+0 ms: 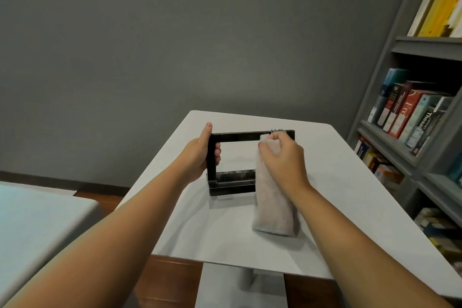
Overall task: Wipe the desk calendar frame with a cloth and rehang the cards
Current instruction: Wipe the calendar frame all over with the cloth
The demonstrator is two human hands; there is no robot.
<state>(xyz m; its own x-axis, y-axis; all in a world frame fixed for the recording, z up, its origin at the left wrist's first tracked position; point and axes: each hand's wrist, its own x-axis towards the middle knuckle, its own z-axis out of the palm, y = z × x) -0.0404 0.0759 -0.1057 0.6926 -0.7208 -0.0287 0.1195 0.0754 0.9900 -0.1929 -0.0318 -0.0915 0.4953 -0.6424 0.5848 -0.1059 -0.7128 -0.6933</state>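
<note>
Left hand [200,157], one: forearm stretched forward, fingers curled round the left upright of the frame [240,136], thumb standing straight up past the top corner. Frame, one: black, upright on the table [350,182], spanning from the left grip across to the right grip, with small wire rings [278,130] on its top bar just above the right fist, their number unclear. Right hand [285,157], one: fist clenched on the cloth [273,205], one, pressed to the top bar near its right end, the cloth hanging below the fist and hiding the frame's right side.
</note>
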